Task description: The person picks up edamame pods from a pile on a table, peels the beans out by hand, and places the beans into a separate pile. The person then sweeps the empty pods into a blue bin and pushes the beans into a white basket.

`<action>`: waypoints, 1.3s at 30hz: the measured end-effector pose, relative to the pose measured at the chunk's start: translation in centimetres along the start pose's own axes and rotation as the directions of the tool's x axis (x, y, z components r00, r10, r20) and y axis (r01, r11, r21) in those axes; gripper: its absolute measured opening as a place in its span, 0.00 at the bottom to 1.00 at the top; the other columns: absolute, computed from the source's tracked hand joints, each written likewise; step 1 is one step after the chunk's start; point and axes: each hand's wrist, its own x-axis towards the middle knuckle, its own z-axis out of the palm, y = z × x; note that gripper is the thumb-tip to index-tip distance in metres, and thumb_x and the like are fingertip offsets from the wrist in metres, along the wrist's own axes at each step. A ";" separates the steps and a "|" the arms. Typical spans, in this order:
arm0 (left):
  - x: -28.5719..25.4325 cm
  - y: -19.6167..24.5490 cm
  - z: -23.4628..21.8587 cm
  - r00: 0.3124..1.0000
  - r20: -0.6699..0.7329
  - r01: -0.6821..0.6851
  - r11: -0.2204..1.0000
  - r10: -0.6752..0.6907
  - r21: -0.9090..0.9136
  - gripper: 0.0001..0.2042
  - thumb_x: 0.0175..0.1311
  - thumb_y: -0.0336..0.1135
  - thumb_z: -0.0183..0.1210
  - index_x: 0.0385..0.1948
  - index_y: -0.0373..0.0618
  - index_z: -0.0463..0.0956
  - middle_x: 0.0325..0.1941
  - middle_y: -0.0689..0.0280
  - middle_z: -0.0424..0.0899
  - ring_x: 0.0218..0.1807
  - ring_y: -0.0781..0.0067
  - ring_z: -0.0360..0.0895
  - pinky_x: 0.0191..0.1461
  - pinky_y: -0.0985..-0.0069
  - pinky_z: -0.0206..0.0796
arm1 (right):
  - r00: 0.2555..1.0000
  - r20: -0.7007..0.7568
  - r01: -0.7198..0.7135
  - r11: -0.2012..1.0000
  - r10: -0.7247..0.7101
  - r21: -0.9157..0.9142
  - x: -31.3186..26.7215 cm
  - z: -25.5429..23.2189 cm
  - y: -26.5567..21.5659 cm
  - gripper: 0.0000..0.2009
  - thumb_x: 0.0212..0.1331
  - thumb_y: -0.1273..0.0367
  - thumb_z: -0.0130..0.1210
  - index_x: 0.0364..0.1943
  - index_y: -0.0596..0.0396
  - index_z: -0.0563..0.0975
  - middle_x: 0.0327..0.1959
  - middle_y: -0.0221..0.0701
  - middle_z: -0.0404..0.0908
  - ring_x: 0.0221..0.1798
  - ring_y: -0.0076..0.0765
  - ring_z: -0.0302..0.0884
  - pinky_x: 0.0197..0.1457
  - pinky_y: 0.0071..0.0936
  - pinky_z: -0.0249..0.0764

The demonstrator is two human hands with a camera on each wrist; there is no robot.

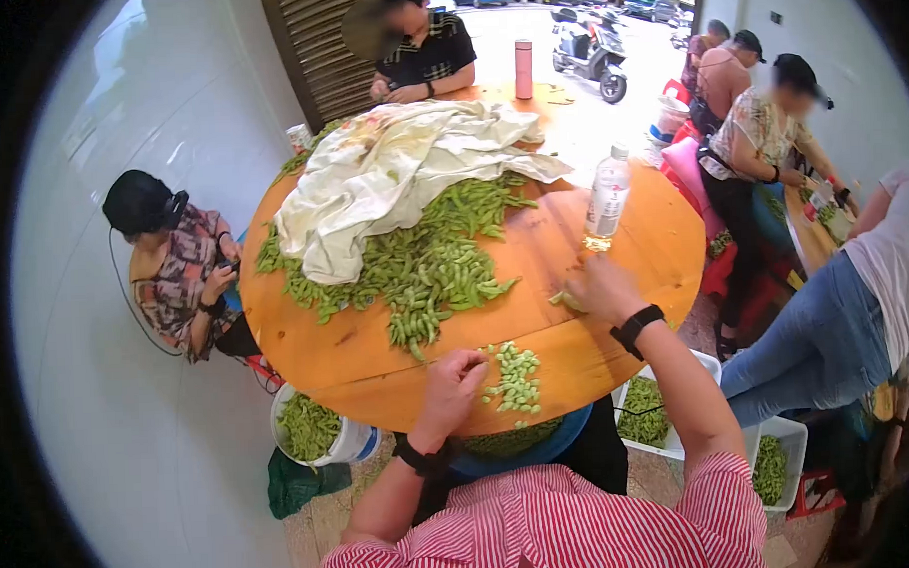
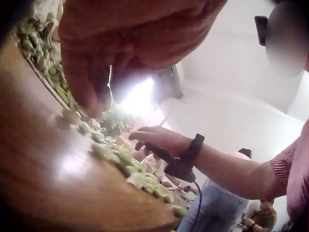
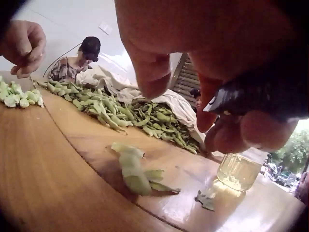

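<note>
My left hand [image 1: 458, 374] [image 3: 21, 46] hangs over the near rim of a round wooden table [image 1: 326, 339], fingers curled and pinched together. What they pinch is hidden. Just right of it lies a small heap of shelled green beans [image 1: 515, 377] [image 2: 125, 162] [image 3: 17, 96]. My right hand [image 1: 595, 291] [image 2: 157, 139] [image 3: 186, 113] hovers further right with thumb and fingers apart, just above split empty pods [image 1: 567, 300] [image 3: 135, 171]. A dark object lies against its fingers. A big pile of green bean pods [image 1: 429, 270] [image 3: 125, 113] fills the table's middle.
A cream cloth [image 1: 400, 166] covers the pile's far side. A water bottle [image 1: 608, 197] stands beyond my right hand, a pink flask [image 1: 523, 68] at the far edge. Below the rim are a bucket [image 1: 314, 429], a blue basin [image 1: 520, 444] and white crates [image 1: 649, 412] of pods. People sit left, far and right.
</note>
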 end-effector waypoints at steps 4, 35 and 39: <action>0.7 -1.1 -3.0 0.965 -0.223 -0.068 0.955 0.136 0.287 0.09 0.58 0.31 0.60 0.37 0.36 0.77 0.35 0.58 0.80 0.34 0.64 0.78 0.38 0.70 0.70 | 0.995 -0.090 -0.027 0.992 0.038 0.123 -0.8 -0.6 -1.0 0.12 0.61 0.68 0.50 0.42 0.61 0.76 0.37 0.46 0.81 0.42 0.48 0.81 0.43 0.40 0.76; 1.6 1.5 0.7 0.917 0.036 0.356 0.776 -0.397 -0.520 0.11 0.64 0.31 0.59 0.44 0.37 0.76 0.30 0.72 0.78 0.29 0.86 0.74 0.30 0.87 0.68 | 0.984 -0.130 0.177 0.757 -0.123 0.628 -6.1 3.2 -2.2 0.09 0.62 0.71 0.54 0.44 0.56 0.79 0.28 0.35 0.81 0.28 0.31 0.78 0.33 0.26 0.72; 1.3 1.6 1.9 0.921 0.059 0.361 0.786 -0.385 -0.502 0.10 0.65 0.31 0.59 0.44 0.37 0.77 0.30 0.73 0.78 0.28 0.89 0.72 0.28 0.87 0.66 | 0.990 0.007 0.107 0.781 -0.141 0.615 -6.8 4.3 -3.3 0.10 0.62 0.71 0.53 0.44 0.59 0.79 0.27 0.31 0.82 0.27 0.24 0.77 0.33 0.22 0.73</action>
